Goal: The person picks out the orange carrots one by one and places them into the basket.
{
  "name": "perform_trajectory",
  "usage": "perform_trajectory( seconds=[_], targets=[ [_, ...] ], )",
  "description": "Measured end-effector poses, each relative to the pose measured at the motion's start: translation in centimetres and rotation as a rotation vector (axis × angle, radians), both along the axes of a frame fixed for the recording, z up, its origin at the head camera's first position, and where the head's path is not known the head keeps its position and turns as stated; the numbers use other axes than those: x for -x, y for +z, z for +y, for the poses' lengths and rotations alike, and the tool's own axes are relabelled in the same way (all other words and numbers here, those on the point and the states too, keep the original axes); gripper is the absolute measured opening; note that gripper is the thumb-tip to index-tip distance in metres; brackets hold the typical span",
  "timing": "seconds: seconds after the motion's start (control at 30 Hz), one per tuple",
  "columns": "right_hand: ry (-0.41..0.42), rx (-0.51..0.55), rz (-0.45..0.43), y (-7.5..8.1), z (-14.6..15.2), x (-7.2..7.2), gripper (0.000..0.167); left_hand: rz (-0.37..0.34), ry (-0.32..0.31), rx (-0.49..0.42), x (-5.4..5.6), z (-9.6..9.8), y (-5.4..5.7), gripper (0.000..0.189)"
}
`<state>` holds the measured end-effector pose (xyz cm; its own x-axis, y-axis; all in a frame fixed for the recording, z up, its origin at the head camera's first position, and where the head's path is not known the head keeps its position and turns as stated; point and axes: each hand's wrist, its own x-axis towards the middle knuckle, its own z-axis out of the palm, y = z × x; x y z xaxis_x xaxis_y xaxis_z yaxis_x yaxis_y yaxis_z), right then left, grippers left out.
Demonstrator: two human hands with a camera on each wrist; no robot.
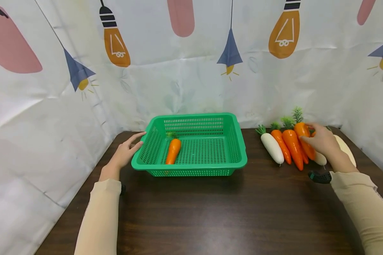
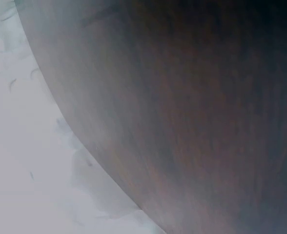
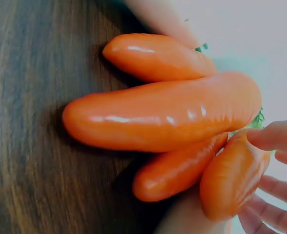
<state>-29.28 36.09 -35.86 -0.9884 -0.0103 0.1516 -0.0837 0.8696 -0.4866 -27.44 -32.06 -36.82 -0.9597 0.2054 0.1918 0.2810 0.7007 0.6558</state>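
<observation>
1. Left hand (image 1: 125, 154): thumb and fingers spread apart, at the left rim of the green basket (image 1: 191, 166); grasping nothing.
2. Inside the basket, towards its left side: one carrot (image 1: 173, 150), leafy end away from the person.
3. Right of the basket, well apart on the table (image 1: 274, 209): a white radish (image 1: 272, 148), then loose carrots (image 1: 293, 148), side by side and partly overlapping.
4. Held carrot (image 1: 306, 143): at the right of that pile, between thumb and fingers, near its thick end; narrow end points towards the person. Cannot tell whether it is clear of its neighbours.
5. Handling (judged): probably light and stiff, not fragile; glossy skin — may slip. Best hold: across the thick part, below the leaves.
6. Right hand (image 1: 325, 141): pinching the held carrot — thumb on one side, fingers opposite.
</observation>
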Motion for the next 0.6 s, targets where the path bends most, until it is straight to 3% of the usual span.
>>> perform_trajectory(
  seconds=[0.6],
  targets=[
    [-0.007, -0.009, -0.085, 0.44, -0.41, 0.81, 0.070, 0.005, -0.005, 0.014, 0.11, -0.03, -0.03, 0.056]
  ],
)
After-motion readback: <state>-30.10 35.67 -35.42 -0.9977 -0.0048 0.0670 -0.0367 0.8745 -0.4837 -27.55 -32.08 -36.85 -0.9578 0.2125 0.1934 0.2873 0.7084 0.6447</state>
